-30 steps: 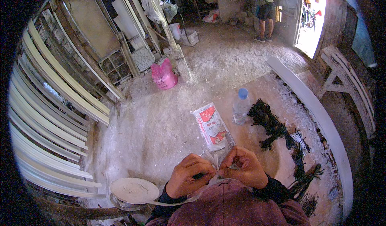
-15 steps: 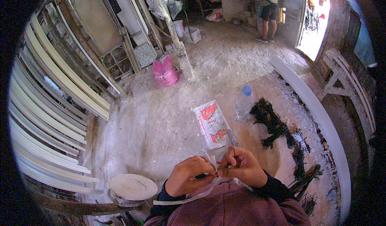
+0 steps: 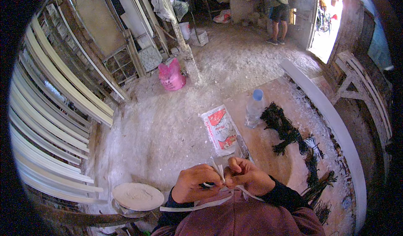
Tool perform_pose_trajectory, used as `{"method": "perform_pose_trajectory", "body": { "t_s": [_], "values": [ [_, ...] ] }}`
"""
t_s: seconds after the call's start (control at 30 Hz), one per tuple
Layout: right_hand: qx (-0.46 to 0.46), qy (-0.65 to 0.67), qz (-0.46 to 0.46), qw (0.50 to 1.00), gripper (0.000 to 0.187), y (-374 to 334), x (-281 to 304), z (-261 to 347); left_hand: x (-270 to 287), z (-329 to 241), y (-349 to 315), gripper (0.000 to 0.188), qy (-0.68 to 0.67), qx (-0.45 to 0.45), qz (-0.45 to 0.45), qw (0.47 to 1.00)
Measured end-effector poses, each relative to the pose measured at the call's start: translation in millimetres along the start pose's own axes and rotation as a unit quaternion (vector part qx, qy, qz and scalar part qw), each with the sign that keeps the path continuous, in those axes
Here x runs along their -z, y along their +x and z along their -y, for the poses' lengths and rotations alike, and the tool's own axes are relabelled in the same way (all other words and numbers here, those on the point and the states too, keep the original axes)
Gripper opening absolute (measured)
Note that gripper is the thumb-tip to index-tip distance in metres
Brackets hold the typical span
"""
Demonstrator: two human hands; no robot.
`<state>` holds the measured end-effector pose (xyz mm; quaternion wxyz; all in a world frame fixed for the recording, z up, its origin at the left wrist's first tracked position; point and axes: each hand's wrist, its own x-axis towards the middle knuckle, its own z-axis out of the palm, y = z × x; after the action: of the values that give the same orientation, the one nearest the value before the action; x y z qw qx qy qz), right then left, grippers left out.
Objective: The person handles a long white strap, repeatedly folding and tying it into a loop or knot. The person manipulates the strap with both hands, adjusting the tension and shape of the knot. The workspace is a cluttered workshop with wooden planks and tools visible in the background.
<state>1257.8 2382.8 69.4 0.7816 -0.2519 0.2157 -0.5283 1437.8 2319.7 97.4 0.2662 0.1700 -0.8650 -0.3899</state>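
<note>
In the head view, a white strip was held between the two hands, in front of the maroon top. It was pinched in the fingertips of the left hand and of the right hand, which were brought close together, nearly touching. Its short ends were pointed upward above the fingers. A small dark thing was seen under the left hand's curled fingers, too small to be made out. A pale length was laid across the left sleeve; whether it was joined to the pinched strip could not be told.

A brown board was set to the right. Toward its far left corner a blue-capped bottle was stood upright, and by its left edge a red and white sack was laid flat. Black bundles were strung out along its right side, with a white bundle among them, and its right edge was lined by a long white bar.

A round pale-topped tub was placed beyond the left sleeve. Long pale bars were racked at far left. A pink bag was set by a post, and a person was seen near the bright doorway.
</note>
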Motion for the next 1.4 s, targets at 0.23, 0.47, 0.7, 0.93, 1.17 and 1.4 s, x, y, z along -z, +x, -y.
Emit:
{"method": "perform_pose_trajectory", "body": {
  "t_s": [0.23, 0.47, 0.7, 0.93, 1.17, 1.4],
  "values": [
    [0.303, -0.634, -0.022, 0.711, 0.016, -5.1, -10.0, 10.7, 0.1, -2.9, -1.1, 0.020, 0.069, 0.014, -0.020, 0.997],
    [0.336, -0.732, 0.056, 0.590, 0.017, -8.6, -10.0, 24.1, 7.6, -11.0, -1.7, 0.022, 0.088, -0.008, 0.005, 0.996],
    [0.324, -0.723, 0.100, 0.602, 0.017, -11.8, -17.2, 30.3, 8.6, -14.0, -3.6, 0.021, 0.055, -0.012, 0.041, 0.998],
    [0.325, -0.718, 0.082, 0.610, 0.016, -12.2, -17.4, 21.3, 6.7, -13.5, -4.0, 0.025, 0.072, -0.024, 0.070, 0.995],
    [0.336, -0.683, 0.035, 0.647, 0.017, -12.0, -13.5, 13.1, -2.5, -11.5, -5.0, 0.025, 0.107, -0.075, 0.004, 0.991],
    [0.412, -0.643, -0.026, 0.645, 0.016, -8.7, 0.1, 3.9, -14.4, -8.5, -0.5, 0.019, 0.065, -0.070, -0.041, 0.995]
  ]
}}
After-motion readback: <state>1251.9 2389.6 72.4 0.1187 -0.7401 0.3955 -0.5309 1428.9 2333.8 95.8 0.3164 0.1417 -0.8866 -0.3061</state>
